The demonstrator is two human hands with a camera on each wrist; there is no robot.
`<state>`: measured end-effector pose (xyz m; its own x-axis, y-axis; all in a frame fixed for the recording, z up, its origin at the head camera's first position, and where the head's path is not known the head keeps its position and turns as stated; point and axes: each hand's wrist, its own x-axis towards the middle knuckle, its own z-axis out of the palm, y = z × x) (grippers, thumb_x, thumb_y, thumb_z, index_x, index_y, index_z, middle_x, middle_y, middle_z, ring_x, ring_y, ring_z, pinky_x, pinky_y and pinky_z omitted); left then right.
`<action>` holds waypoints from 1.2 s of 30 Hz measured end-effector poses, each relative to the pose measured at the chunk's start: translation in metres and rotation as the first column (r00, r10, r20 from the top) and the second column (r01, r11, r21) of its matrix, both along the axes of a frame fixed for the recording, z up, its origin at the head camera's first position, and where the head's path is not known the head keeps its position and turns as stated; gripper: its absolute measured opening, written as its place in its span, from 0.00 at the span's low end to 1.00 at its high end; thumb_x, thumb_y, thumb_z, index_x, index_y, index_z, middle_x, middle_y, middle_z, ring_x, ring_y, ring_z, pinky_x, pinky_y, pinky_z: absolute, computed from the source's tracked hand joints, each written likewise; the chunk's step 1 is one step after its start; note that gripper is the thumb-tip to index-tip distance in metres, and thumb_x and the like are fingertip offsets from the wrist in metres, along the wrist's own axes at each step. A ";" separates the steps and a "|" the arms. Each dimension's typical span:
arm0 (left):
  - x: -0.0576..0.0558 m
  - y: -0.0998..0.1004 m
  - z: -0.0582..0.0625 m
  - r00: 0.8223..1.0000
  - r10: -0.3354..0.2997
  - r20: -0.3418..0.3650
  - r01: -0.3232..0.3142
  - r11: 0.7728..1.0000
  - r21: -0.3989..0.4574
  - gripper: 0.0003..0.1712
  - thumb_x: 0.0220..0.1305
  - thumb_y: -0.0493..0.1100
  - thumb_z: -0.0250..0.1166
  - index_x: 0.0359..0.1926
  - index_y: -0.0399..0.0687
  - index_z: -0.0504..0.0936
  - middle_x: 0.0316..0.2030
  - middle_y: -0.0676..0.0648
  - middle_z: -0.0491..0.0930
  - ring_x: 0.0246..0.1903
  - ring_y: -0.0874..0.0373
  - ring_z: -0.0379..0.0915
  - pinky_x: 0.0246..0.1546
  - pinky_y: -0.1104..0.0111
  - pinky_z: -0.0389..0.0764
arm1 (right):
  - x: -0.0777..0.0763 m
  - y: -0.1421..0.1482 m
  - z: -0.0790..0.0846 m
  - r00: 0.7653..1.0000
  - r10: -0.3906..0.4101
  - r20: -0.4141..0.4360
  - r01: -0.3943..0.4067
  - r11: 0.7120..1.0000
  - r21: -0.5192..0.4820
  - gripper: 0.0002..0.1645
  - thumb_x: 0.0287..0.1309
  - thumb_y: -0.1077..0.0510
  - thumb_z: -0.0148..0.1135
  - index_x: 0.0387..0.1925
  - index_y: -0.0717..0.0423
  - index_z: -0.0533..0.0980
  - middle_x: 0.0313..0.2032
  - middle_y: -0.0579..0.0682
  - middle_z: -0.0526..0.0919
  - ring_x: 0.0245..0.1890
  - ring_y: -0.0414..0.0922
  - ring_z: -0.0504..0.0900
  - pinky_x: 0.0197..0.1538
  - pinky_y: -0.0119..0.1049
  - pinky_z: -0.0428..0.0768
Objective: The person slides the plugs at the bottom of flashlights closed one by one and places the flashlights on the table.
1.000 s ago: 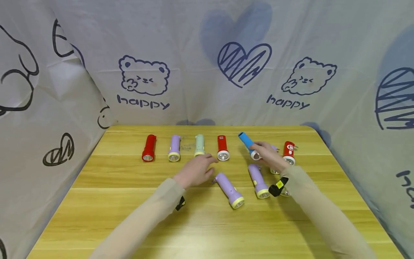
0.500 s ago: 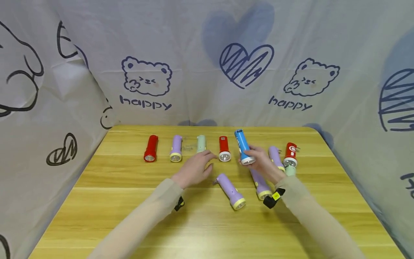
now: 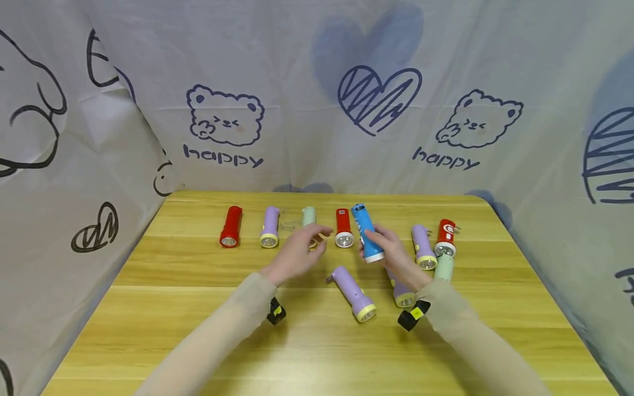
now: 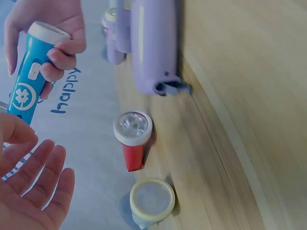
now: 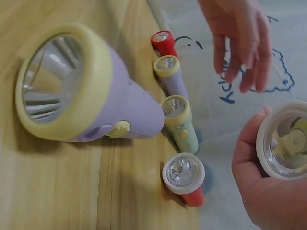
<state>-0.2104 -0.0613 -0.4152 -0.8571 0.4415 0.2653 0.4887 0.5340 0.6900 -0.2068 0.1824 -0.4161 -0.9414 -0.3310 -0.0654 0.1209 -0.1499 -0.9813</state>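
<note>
My right hand holds a blue flashlight with a white rim, lifted above the table and tilted. In the left wrist view its white switch and flower badge show. My left hand hovers with loosely bent, spread fingers and nothing in them. It partly covers a mint flashlight in the back row. Beside that lies a red flashlight with a white head, between the two hands. A purple flashlight with its plug prongs out lies in front. Another purple flashlight is partly hidden under my right hand.
At the back left lie a red flashlight and a purple flashlight. To the right are a purple flashlight, a red flashlight with a white badge and a mint flashlight. A printed cloth stands behind the table.
My right hand has picked the blue flashlight up and brought it left, toward the red flashlight with the white head. The left hand stays nearly in place, its fingers lifting slightly.
</note>
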 end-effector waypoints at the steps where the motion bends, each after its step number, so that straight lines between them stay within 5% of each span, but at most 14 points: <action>1: 0.000 0.000 0.001 1.000 -0.001 0.012 0.001 1.000 0.030 0.19 0.72 0.35 0.57 0.61 0.40 0.78 0.55 0.42 0.82 0.50 0.49 0.81 0.56 0.56 0.84 | 0.001 -0.002 0.000 1.000 -0.010 -0.030 0.011 1.000 0.021 0.22 0.77 0.57 0.41 0.60 0.73 0.59 0.30 0.48 0.79 0.28 0.38 0.82 0.35 0.28 0.85; 6: 0.000 0.001 0.006 0.996 0.002 0.094 -0.016 0.989 0.150 0.20 0.73 0.37 0.55 0.62 0.39 0.77 0.55 0.40 0.83 0.53 0.47 0.81 0.57 0.56 0.83 | 0.007 -0.008 0.000 0.974 -0.047 -0.223 0.083 0.984 0.159 0.21 0.78 0.56 0.43 0.55 0.74 0.66 0.31 0.55 0.80 0.28 0.39 0.82 0.33 0.29 0.85; 14: -0.001 0.002 0.015 0.971 -0.020 0.239 -0.048 0.960 0.276 0.21 0.79 0.46 0.51 0.65 0.45 0.77 0.58 0.40 0.82 0.55 0.47 0.80 0.58 0.55 0.82 | 0.015 -0.011 -0.002 0.866 0.027 -0.499 0.206 0.891 0.405 0.19 0.76 0.56 0.50 0.60 0.64 0.70 0.39 0.62 0.82 0.33 0.45 0.83 0.35 0.32 0.84; 21: -0.001 0.006 0.025 0.911 -0.110 0.397 -0.080 0.898 0.433 0.25 0.81 0.48 0.47 0.67 0.40 0.74 0.62 0.37 0.78 0.59 0.42 0.77 0.63 0.56 0.80 | 0.018 -0.012 -0.008 0.731 0.138 -0.669 0.331 0.784 0.524 0.22 0.72 0.56 0.56 0.62 0.60 0.70 0.43 0.59 0.84 0.35 0.46 0.82 0.36 0.34 0.82; 27: 0.004 0.008 0.028 0.854 -0.195 0.483 -0.092 0.857 0.507 0.27 0.82 0.48 0.44 0.70 0.36 0.69 0.67 0.35 0.73 0.66 0.40 0.71 0.69 0.55 0.75 | 0.017 -0.012 -0.013 0.622 0.183 -0.761 0.411 0.751 0.517 0.22 0.67 0.59 0.61 0.60 0.61 0.72 0.46 0.60 0.85 0.38 0.48 0.84 0.39 0.37 0.82; 30: 0.005 0.009 0.029 0.831 -0.215 0.513 -0.102 0.848 0.521 0.27 0.81 0.47 0.44 0.71 0.35 0.69 0.68 0.35 0.71 0.68 0.40 0.69 0.71 0.54 0.72 | 0.017 -0.012 -0.015 0.600 0.186 -0.778 0.431 0.744 0.510 0.22 0.66 0.59 0.62 0.59 0.61 0.72 0.45 0.58 0.85 0.38 0.47 0.84 0.39 0.37 0.82; 36: 0.006 0.010 0.027 0.814 -0.228 0.534 -0.117 0.837 0.535 0.26 0.81 0.45 0.44 0.68 0.32 0.70 0.65 0.33 0.73 0.67 0.41 0.70 0.71 0.53 0.72 | 0.016 -0.012 -0.016 0.584 0.201 -0.786 0.452 0.724 0.522 0.22 0.66 0.58 0.63 0.59 0.60 0.72 0.45 0.57 0.85 0.38 0.46 0.83 0.39 0.38 0.83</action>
<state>-0.2046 -0.0509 -0.3879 -0.9002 0.4327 -0.0477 -0.0568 -0.0081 0.9984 -0.1910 0.1705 -0.4325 -0.7439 -0.3859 0.5456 -0.6583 0.5636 -0.4989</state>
